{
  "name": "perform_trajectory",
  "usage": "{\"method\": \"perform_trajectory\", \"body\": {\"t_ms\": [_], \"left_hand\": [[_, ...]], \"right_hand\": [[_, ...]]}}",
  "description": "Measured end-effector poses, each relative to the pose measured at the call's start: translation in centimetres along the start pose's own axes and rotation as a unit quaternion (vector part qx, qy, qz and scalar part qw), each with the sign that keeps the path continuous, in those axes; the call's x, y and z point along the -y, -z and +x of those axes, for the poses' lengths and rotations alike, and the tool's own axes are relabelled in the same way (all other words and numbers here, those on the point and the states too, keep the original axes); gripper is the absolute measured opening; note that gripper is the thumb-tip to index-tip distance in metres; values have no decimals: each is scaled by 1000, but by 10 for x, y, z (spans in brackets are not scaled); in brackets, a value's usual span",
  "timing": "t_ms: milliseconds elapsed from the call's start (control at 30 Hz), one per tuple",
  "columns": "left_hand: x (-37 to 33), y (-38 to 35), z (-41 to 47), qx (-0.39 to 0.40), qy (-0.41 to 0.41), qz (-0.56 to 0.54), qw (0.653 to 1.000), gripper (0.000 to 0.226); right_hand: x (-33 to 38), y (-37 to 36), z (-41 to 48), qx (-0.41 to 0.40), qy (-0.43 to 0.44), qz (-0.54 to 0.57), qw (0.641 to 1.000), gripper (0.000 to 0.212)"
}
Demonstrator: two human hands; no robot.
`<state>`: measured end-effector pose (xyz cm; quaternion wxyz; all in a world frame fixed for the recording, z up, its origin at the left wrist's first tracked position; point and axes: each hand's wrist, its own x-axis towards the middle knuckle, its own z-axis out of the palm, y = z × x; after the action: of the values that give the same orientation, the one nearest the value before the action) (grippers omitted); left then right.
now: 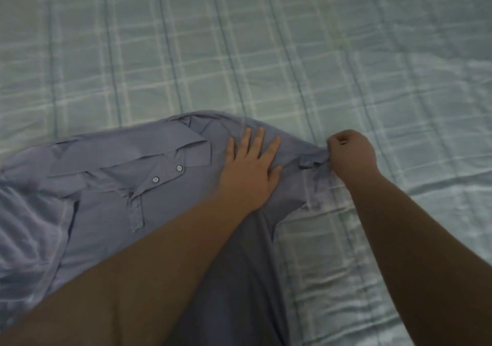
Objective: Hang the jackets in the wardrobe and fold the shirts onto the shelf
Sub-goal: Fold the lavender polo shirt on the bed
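Two bare forearms reach in from the bottom edge. The left forearm [159, 265] slants up from the lower left corner and the right forearm [415, 239] comes up from the lower right.

Under them a bed fills the whole view, covered by a pale green checked bedspread [266, 52]. Thin darker stripes run up it towards the far edge. The cloth lies fairly smooth at the top and left, and is creased and shiny along the right side and lower right.

A blue-grey collared shirt [111, 194] lies spread on the bedspread in the lower left half, front side up. Its collar [186, 148] is laid open, and two pale buttons [179, 168] show on the placket below it. The shirt's left part is rumpled and runs out of frame, and its body runs down to the bottom edge.

The left grip [250, 170] rests flat on the shirt just right of the collar, palm down. Its fingers are straight and spread, grasping nothing.

The right grip [351, 154] is just beside it, at the shirt's right edge. It is clenched round the end of the short sleeve [316, 183] and draws it out to the right, so the cloth bunches there.

The left forearm covers much of the shirt's lower body. The right grip hides the sleeve's very end.
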<state>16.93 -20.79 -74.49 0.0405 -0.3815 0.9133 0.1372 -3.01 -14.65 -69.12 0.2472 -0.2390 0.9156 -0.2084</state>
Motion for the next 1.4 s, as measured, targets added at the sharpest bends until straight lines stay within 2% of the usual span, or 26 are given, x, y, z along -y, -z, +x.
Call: {"method": "perform_trajectory", "body": {"t_ms": [133, 233, 267, 333, 467, 633, 733, 833, 933, 1033, 1200, 1400], "left_hand": [[-4, -15, -1, -26, 0, 24, 999, 70], [-6, -16, 0, -31, 10, 25, 999, 77], [-7, -16, 0, -30, 10, 26, 999, 78], [-6, -17, 0, -30, 8, 30, 999, 79], [-7, -18, 0, -29, 5, 32, 999, 82], [-4, -16, 2, -3, 3, 27, 1000, 81], [0, -2, 0, -3, -2, -44, 999, 77], [15, 21, -14, -44, 1, -136, 990, 68], [41, 38, -47, -92, 20, -137, 986, 63], [71, 45, -88, -100, 53, -133, 985, 63], [117, 45, -154, -37, 105, -124, 986, 68], [149, 26, -220, -6, 102, -82, 991, 69]], "right_hand": [[2, -3, -21, -31, -60, 38, 997, 46], [4, -17, -49, -80, 36, -110, 990, 69], [3, -22, -55, -72, 57, -141, 986, 69], [-3, -27, -54, -48, 77, -156, 984, 56], [-14, -15, -40, -30, 43, -97, 994, 23], [1, -16, -46, -5, 10, -28, 1000, 13], [19, -12, -61, -7, 26, 49, 998, 6], [40, -12, -85, -27, 93, 51, 994, 13], [62, -22, -112, -18, 160, 16, 987, 15], [85, -49, -139, 0, 194, -31, 981, 15], [114, -122, -179, 79, 208, -36, 974, 15], [113, -164, -225, 145, 257, -47, 954, 49]]}}
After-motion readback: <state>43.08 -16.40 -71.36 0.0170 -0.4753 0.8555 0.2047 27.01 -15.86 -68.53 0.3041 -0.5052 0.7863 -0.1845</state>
